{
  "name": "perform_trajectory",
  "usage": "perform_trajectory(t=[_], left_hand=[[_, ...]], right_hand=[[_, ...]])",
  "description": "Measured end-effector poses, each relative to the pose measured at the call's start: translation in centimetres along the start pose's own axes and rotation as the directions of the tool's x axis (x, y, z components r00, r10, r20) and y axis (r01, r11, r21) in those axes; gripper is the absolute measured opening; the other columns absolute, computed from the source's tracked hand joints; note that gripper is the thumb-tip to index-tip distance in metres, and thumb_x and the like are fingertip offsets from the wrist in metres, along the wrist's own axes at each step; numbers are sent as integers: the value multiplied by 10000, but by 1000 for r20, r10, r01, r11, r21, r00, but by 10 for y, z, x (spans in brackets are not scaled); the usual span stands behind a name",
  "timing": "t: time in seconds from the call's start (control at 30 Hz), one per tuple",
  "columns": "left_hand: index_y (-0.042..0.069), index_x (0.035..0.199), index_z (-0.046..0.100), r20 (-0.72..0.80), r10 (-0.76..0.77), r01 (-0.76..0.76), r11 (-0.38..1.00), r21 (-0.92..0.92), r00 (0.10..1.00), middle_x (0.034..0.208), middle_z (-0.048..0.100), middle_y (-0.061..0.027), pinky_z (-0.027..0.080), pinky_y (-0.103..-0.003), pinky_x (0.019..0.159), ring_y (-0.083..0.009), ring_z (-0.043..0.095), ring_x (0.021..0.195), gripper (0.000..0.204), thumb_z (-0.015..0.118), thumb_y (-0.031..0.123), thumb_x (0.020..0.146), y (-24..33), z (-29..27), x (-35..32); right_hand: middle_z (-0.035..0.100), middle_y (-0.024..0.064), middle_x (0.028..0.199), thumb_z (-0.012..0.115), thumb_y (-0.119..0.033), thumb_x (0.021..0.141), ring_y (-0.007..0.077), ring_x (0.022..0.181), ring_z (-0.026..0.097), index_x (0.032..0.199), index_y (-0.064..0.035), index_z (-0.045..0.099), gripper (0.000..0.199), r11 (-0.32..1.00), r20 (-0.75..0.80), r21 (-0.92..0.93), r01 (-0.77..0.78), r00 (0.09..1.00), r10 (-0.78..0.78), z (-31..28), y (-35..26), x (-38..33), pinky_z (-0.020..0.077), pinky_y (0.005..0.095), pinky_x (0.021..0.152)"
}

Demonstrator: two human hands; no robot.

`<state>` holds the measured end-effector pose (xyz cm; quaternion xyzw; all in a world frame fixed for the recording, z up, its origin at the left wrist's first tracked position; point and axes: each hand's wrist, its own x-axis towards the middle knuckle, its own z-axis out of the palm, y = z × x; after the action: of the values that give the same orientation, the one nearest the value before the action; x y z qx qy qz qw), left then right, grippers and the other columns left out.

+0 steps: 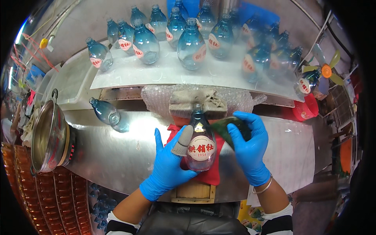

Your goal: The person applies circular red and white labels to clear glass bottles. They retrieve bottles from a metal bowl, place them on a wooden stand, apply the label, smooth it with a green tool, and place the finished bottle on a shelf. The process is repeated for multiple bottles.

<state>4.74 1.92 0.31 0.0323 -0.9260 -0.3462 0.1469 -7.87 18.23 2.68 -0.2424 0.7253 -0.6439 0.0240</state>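
Note:
A clear glass bottle [201, 147] with a dark bluish neck and a round cream label lies tilted back on a red cloth [213, 172]. Its neck rests against a folded grey-beige cloth [199, 101]. My left hand [170, 162], in a blue glove with a grey knit cover on one finger, closes on the bottle: the thumb is at its base, the covered finger along the label's left side. In my blue-gloved right hand [250, 147] is a dark green flat piece [231, 131], pinched between thumb and fingers, its tip close to the bottle's right shoulder.
Several blue-tinted labelled bottles [192, 47] stand on a white raised shelf [164, 74]. Another bottle [106, 111] lies on the metal table's left. Bubble wrap [154, 102] surrounds the folded cloth. A metal pan [47, 135] stands at left; a red cup [306, 109] and small fan [326, 71] at right.

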Motion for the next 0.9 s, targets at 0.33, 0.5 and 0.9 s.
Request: perform_trajectory(t=[0.33,0.5,0.9], left_hand=[[1,1395,257,-45,90,-92,995,-33,995,1335,463,-127,-89,-586,1059,-268,497,1187,1013,789,347,606,-10,7,0],[-35,1392,232,-34,71,-74,994,-81,997,1321,471,-152,-76,-569,1070,-287,475,1207,1034,785,357,612,-19,11,-3],[-6,1320,357,187,-225,292,685,-668,956,1259,497,-156,312,-399,1047,-233,492,1163,869,815,245,625,-17,23,-5]], right_hand=[[600,87,992,653,-13,800,148,906,591,1066,-13,541,288,990,-119,103,-95,987,107,12,8,-23,484,257,789],[586,89,991,653,-17,807,144,887,577,1077,-5,524,299,986,-292,92,-143,942,163,9,23,-32,479,261,780],[576,79,1016,593,-144,881,135,906,564,1105,11,522,281,803,-198,480,-354,848,492,-2,49,-67,471,259,798]])
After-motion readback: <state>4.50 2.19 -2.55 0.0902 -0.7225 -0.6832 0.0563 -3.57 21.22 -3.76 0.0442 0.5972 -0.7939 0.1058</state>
